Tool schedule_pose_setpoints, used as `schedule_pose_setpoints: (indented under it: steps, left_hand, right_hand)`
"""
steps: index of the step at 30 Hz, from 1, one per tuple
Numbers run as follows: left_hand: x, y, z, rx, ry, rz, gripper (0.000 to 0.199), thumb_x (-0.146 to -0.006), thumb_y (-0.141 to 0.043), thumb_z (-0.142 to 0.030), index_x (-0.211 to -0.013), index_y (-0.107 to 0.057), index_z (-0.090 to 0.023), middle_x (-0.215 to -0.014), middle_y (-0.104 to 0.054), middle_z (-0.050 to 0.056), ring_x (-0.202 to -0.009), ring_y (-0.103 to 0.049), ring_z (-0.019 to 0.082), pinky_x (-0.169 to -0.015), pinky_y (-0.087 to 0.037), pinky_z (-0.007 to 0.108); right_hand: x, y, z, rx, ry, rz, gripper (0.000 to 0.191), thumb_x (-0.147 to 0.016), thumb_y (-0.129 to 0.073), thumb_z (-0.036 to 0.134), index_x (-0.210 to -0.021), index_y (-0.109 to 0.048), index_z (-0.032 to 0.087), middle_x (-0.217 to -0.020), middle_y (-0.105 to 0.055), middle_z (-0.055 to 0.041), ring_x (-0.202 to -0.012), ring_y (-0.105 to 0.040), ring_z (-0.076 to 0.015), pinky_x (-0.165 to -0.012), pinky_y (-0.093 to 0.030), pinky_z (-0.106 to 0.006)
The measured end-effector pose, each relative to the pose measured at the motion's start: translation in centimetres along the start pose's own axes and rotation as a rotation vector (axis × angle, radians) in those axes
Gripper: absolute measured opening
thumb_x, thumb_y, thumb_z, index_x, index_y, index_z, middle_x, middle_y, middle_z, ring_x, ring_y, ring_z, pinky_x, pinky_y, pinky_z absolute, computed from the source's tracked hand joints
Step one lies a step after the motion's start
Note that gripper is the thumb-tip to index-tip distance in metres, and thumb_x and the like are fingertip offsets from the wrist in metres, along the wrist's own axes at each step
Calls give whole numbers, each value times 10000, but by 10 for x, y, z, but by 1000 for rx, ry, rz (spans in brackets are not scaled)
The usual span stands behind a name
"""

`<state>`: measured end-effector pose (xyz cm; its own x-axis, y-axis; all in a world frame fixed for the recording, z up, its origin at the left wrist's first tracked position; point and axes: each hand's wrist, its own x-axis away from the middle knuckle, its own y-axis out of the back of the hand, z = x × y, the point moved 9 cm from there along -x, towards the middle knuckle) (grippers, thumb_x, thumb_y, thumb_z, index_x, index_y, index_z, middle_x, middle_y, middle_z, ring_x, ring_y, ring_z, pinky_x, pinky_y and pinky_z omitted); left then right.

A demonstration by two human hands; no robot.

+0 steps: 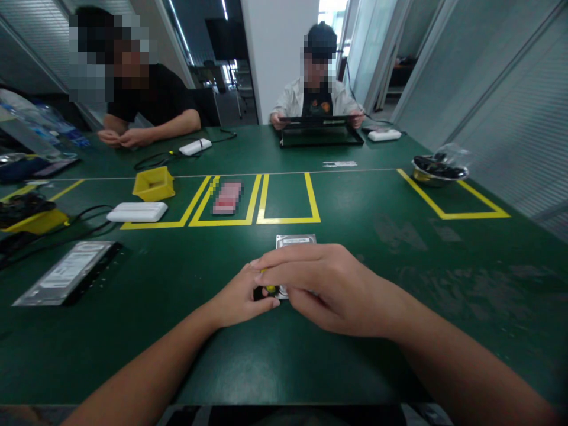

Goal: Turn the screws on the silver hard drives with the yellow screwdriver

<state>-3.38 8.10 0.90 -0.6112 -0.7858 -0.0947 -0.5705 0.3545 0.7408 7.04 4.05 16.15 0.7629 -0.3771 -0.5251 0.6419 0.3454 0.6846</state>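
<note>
A small silver hard drive (pixel 296 239) lies flat on the green table, mostly covered by my hands. My left hand (pixel 242 296) is at its left side, with the thumb tip by the near left corner. In the gap between that thumb and the fingers, part of a small yellow-and-black object (pixel 271 289) shows; its kind cannot be made out. Over the drive arches my right hand (pixel 339 290), its long fingers reaching left onto the left fingers and its thumb bent below. What the right fingertips grip is hidden.
A larger hard drive (pixel 66 272) lies at left, near a white power bank (pixel 137 212) and a yellow bin (pixel 154 183). Yellow tape outlines (pixel 288 220) mark the table. At right stands a bowl of dark items (pixel 439 170). Two people sit opposite; one holds a black frame (pixel 322 142).
</note>
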Motion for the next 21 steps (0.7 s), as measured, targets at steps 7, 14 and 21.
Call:
schedule_pose_setpoints:
  steps: [7, 14, 21]
  left_hand:
    - [1, 3, -6, -40, -37, -38, 370, -875, -585, -452, -1151, -623, -209, -1206, -648, 79, -1121, -569, 287, -984, -466, 460]
    - [1, -4, 3, -66, 8, 21, 307, -876, -560, -464, -909, -650, -172, -847, -639, 49, -880, -580, 244, -838, -489, 412]
    - [2, -5, 5, -61, 30, 29, 282, -871, -562, -444, -870, -630, -170, -850, -627, 51, -903, -568, 248, -877, -476, 433]
  right_hand:
    - [0, -1, 0, 49, -17, 55, 348, -907, -462, 65, -1200, -647, 70, -1247, -627, -144, -1140, -574, -186, -1011, -468, -332]
    - [0, -3, -3, 91, -72, 93, 301, -951, -443, 136, -1174, -644, 120, -1154, -592, -130, -1013, -548, -175, -877, -491, -322]
    - [1, -6, -5, 121, -101, 94, 335, -963, -448, 176, -1236, -625, 96, -1064, -559, -121, -915, -510, -167, -813, -479, -317]
